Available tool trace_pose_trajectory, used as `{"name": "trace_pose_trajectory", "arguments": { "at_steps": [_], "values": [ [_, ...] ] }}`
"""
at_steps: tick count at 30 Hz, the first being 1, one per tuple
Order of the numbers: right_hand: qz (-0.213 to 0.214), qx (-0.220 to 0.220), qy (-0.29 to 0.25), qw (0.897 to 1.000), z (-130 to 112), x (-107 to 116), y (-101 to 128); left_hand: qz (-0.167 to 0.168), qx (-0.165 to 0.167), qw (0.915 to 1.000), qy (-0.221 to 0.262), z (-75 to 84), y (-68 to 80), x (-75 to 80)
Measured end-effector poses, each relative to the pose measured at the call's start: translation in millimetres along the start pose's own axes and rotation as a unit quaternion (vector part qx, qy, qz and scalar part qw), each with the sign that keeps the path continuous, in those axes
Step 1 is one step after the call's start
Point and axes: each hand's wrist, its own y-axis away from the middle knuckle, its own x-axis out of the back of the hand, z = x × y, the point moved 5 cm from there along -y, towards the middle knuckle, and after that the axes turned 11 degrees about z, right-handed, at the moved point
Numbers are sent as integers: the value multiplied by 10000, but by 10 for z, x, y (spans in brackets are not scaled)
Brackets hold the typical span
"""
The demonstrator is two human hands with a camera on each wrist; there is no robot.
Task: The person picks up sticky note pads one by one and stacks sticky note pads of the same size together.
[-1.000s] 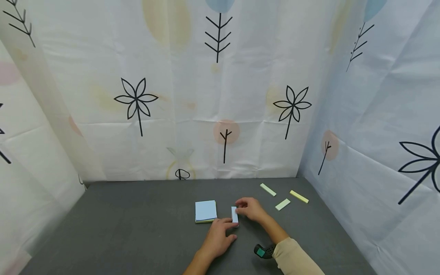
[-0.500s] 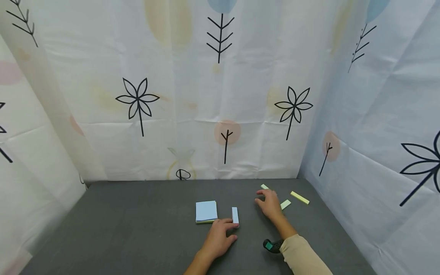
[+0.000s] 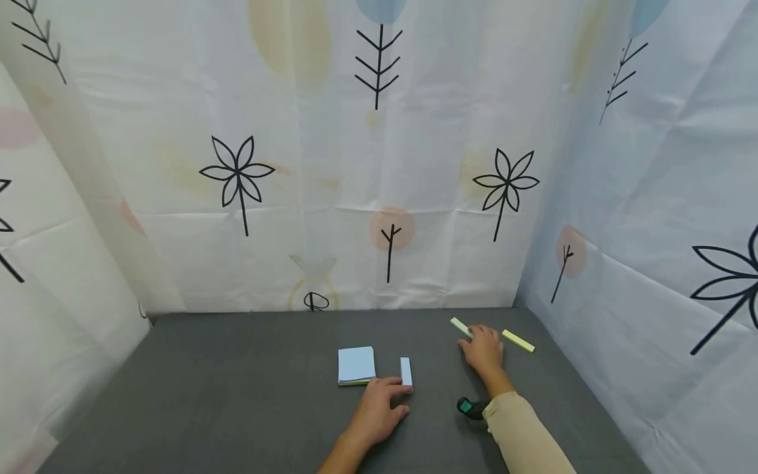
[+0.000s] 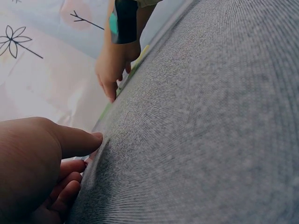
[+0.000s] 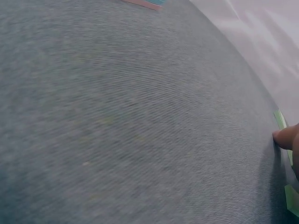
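Note:
My left hand rests on the table, its fingertips at the near end of a narrow light blue sticky-note pad. To the left of that pad lies a square stack of sticky notes, blue on top with a yellow-green edge below. My right hand reaches over the pale green strips at the right, thumb and fingers apart. One green strip shows just beyond its fingertips. In the right wrist view, another green piece lies close to the hand; the head view hides it under the hand.
A yellow strip lies right of my right hand. A black device with a green patch is at my right wrist. Printed white cloth walls the back and sides of the dark grey table.
My right hand has left the narrow blue pad and moved right to the green strips, covering the nearer one. My left hand has stayed at the blue pad.

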Motion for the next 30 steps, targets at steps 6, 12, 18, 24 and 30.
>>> {"name": "trace_pose_trajectory", "arguments": {
  "at_steps": [6, 12, 18, 24, 30],
  "values": [
    [-208, -187, 7, 9996, 57, -17, -42, -19, -20, 10000, -1, 4, 9, -14],
    [-110, -79, 11, 9999, 61, -41, -55, 77, -56, 10000, 18, 5, 3, -5],
    [100, 276, -106, 9995, -35, -44, 1, 36, -27, 10000, 17, 2, 1, 3],
    [242, 858, -240, 9957, -141, -56, 49, 78, -127, 9999, -4, 9, -7, 6],
    [321, 1200, -555, 9907, -182, -119, 101, -5, -64, 10000, -3, 14, -12, 0]
  ]
}}
